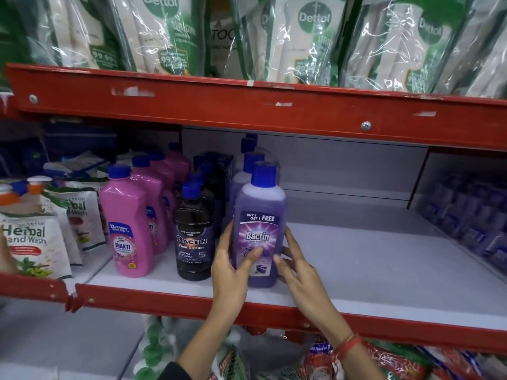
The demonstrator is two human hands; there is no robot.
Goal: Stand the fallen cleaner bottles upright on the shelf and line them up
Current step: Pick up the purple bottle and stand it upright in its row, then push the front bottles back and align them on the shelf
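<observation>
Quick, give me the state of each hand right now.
Left hand: wrapped around the left side of the purple Bactin bottle, thumb on its label.
Right hand: fingers spread against the bottle's right side, steadying it.

The left hand (233,266) hides part of the purple bottle's (259,231) label; rear bottles (248,160) stand half-hidden.

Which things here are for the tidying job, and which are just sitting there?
For the job: purple bottle held by left hand and right hand; black bottle; pink bottle; shelf.
Just there: Dettol packs; Herbal Hand Wash pouches.
</observation>
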